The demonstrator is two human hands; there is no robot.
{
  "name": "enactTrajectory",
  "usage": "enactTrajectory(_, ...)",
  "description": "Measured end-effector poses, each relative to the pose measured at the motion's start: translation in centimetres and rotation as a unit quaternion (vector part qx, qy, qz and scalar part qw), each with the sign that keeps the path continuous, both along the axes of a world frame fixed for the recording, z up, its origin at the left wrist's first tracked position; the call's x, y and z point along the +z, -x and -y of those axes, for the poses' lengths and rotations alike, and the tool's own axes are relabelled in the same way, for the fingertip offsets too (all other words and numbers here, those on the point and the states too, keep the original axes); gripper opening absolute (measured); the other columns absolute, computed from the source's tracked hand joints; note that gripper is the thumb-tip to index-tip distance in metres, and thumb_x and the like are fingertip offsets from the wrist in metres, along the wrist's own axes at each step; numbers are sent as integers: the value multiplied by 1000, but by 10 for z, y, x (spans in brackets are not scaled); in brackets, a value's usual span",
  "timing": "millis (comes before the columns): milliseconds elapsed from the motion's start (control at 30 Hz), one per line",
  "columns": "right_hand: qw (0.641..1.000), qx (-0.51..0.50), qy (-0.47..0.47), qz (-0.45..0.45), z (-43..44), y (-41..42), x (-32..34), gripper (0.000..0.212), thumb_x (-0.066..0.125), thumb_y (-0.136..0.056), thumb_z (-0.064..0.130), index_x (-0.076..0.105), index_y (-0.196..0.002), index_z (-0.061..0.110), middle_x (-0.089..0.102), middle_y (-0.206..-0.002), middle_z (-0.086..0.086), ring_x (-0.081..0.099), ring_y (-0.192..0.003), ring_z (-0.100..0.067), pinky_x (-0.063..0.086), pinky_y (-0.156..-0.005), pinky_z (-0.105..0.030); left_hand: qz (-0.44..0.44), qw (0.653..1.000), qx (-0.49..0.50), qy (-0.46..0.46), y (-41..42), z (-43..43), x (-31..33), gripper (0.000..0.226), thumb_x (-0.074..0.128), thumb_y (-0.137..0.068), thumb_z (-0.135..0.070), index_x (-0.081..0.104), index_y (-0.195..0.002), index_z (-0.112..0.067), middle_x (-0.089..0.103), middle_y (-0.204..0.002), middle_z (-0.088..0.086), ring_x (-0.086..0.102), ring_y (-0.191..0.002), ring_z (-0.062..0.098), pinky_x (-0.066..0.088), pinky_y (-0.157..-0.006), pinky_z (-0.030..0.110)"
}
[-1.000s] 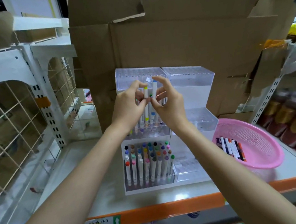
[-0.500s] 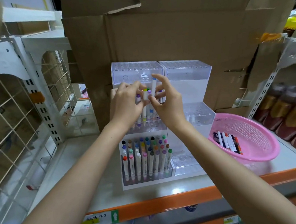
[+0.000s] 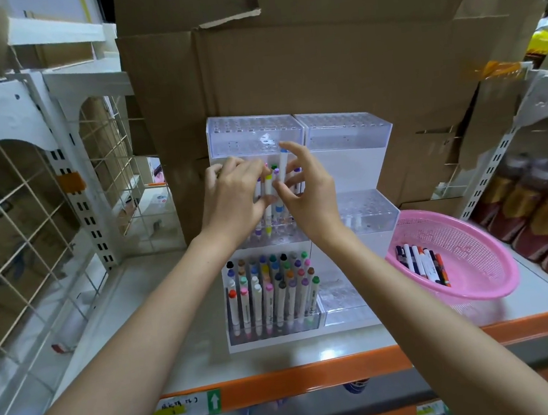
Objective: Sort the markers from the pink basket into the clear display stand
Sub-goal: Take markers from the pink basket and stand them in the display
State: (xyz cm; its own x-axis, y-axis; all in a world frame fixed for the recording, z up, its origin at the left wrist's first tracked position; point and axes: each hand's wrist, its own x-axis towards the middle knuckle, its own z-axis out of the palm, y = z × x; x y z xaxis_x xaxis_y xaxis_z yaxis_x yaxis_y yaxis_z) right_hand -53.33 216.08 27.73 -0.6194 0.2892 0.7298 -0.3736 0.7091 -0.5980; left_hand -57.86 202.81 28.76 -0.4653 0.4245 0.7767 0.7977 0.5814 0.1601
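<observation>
1 pale shelf board (image 3: 184,333) with an orange front edge carries the work. Brown cardboard (image 3: 319,69) stands behind it, white wire-grid racking (image 3: 15,215) on the left, and blurred brown bottles (image 3: 541,215) on the right. 1 clear display stand (image 3: 348,126) sits against the cardboard, with 2 columns side by side and 3 stepped tiers in each. The lower left tier is packed with upright markers (image 3: 274,291), roughly 30, with 8 caps in the rear row. 1 pink basket (image 3: 494,286) rests just right of the stand and holds about 8 loose markers (image 3: 422,265); the exact count is uncertain. 2 hands meet at the middle left tier. The right hand (image 3: 311,197) pinches 1 upright white marker (image 3: 283,166) between thumb and fingers. The left hand (image 3: 231,194) curls its fingers against markers standing in that tier; whether it grips any cannot be told.
</observation>
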Motion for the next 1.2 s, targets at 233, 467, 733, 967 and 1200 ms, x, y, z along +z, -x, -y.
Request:
enactTrajectory(233, 1000, -4, -26, -7, -1, 0, -5, 49, 66, -87, 3, 51, -131, 18, 53, -91, 2, 55, -68, -6, 38, -60, -6, -87, 995, 16, 38, -2, 11, -6, 42, 77, -73, -12, 65, -113, -10, 60, -102, 9, 55, -96, 27, 45, -80, 40)
enactTrajectory(467, 999, 2, -50, -1, 0, -4, -10, 41, 59, -89, -1, 54, -126, 16, 54, -91, 2, 57, -72, -14, 39, -61, -6, -89, 994, 8, 57, -4, 25, -9, 43, 70, -79, -9, 62, -121, -11, 60, -107, 10, 55, -101, 29, 46, -83, 40)
enactTrajectory(733, 997, 7, -71, 35, -3, -8, -13, 35, 63, -87, 0, 56, -118, 15, 56, -88, -3, 59, -71, -17, 42, -61, -6, -78, 993, 9, 90, -4, 26, -8, 52, 70, -78, -10, 57, -128, -14, 58, -108, 11, 53, -102, 29, 46, -86, 41)
enactTrajectory(967, 996, 11, -78, 49, -5, -9, -14, 29, 65, -88, 4, 57, -114, 14, 55, -83, 0, 59, -66, -17, 47, -59, -17, -67, 993, 11, 95, -6, 27, -7, 52, 70, -77, -9, 57, -128, -14, 57, -108, 11, 52, -102, 29, 46, -86, 42)
enactTrajectory(1200, 994, 2, -91, 51, -10, -11, -8, 24, 62, -92, 12, 60, -115, 16, 56, -78, 5, 56, -65, -14, 55, -58, -41, -47, 994, 17, 93, -10, 24, -4, 49, 68, -79, -9, 57, -127, -13, 57, -109, 11, 53, -103, 30, 46, -86, 42)
